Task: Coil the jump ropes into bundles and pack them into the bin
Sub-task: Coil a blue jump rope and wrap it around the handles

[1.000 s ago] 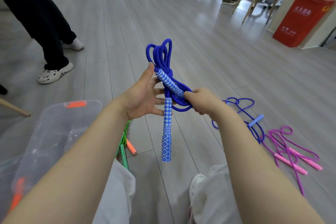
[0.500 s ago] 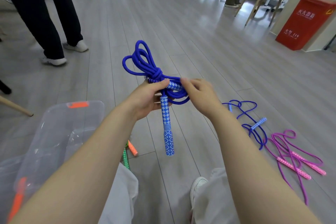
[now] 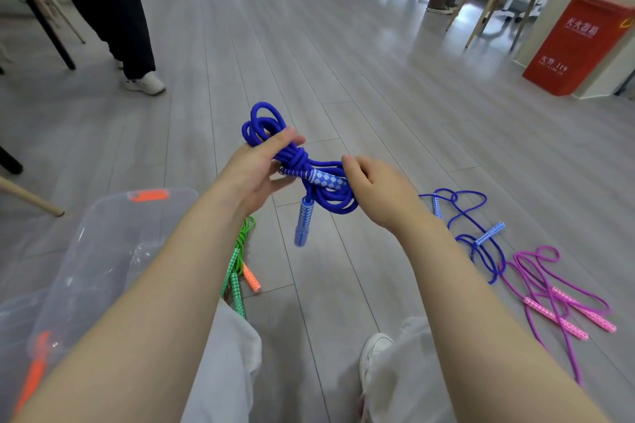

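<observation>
Loosely knotted braided blue rope

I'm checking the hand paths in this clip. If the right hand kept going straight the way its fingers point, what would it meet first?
The right hand points up and left toward the blue rope bundle, so it would likely meet the checkered handle lying across the coils first; depth is hard to judge.

I see both forearms bare, no sleeves, no watch or rings. Loose light-grey fabric trousers cover the legs, and just right of them sits one white sneaker.
</observation>
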